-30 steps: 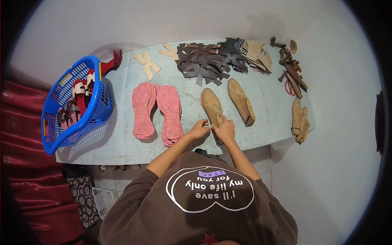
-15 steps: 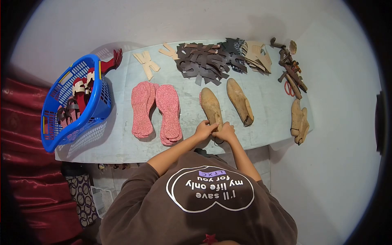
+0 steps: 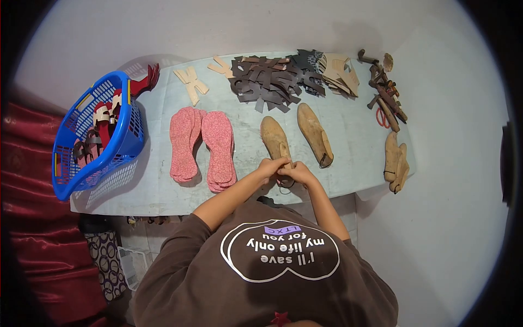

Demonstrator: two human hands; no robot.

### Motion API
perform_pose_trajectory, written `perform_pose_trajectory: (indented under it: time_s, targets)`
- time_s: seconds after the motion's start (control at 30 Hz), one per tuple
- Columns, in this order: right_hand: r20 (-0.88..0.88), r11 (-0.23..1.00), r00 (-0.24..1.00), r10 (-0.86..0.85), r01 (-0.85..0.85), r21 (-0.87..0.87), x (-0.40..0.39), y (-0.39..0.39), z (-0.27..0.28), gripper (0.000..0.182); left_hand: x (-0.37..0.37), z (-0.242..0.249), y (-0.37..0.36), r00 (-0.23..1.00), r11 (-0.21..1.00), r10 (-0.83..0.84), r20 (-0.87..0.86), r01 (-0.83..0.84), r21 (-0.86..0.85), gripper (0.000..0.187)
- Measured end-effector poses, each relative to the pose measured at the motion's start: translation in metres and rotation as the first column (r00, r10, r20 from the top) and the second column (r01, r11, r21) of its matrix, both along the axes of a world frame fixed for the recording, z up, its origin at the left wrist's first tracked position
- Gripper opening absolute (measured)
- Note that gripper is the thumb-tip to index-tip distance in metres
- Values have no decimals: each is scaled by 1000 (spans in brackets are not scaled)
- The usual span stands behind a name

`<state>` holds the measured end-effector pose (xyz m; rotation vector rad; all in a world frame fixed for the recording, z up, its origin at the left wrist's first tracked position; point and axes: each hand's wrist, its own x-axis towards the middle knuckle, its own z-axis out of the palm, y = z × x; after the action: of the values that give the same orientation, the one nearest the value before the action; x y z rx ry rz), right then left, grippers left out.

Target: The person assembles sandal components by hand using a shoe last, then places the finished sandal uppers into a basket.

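Observation:
A wooden shoe last [image 3: 274, 135] lies on the table in front of me, its toe pointing away. My left hand [image 3: 268, 168] grips its left side near the heel, fingers closed and thumb on top. From the other side my right hand [image 3: 297, 173] is closed on the same last, the thumbs nearly meeting over it. The heel end and a dark cord loop show below the hands. A second wooden shoe last [image 3: 314, 133] rests to the right, apart from both hands. What lies beneath the gripped last is hidden.
Left of the lasts are stacks of pink insoles [image 3: 219, 147]. A blue basket [image 3: 124, 150] of sandals stands at the left edge. Dark cut pieces [image 3: 267, 82] are piled at the back. Hammers and other tools [image 3: 388, 95] lie at the right, above another pair of lasts [image 3: 390, 158].
Both hands have shifted slightly up along the last toward its toe, so more of the heel end shows. The whole view has slid a little; the other objects stay in place.

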<state>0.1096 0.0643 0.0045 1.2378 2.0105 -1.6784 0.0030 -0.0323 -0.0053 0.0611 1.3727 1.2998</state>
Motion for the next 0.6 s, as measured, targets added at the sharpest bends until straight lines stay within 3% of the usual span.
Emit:
perform_pose_trajectory:
  time_s: [0.07, 0.2, 0.27, 0.3, 0.43, 0.53, 0.6]
  targets:
    - [-128, 987, 991, -27, 47, 153, 8, -7, 5, 66, -5, 5, -1, 997, 997, -74, 36, 75, -21, 54]
    - [-242, 978, 970, -11, 61, 197, 27, -14, 27, 67, -5, 18, -4, 997, 1000, -30, 73, 30, 5, 56]
    - [-33, 906, 997, 66, -46, 420, 36, -22, 44, 58, -6, 18, -2, 990, 998, 9, 142, -17, 57, 56]
    - [-133, 896, 991, -29, 85, 436, 41, -26, 35, 44, -5, 22, -1, 987, 995, 37, 154, -51, 84, 55]
    - [-245, 915, 960, -135, 216, 341, 47, -37, 9, 33, -11, 19, 3, 986, 993, -44, 162, 26, 114, 53]
    - [-356, 878, 907, -224, 347, 330, 40, -50, 13, 23, -10, 21, 7, 988, 996, 36, 148, -48, 77, 52]
    - [-243, 901, 881, -405, 430, 56, 37, -53, 22, 17, -10, 22, 6, 987, 997, 24, 161, -36, 73, 51]
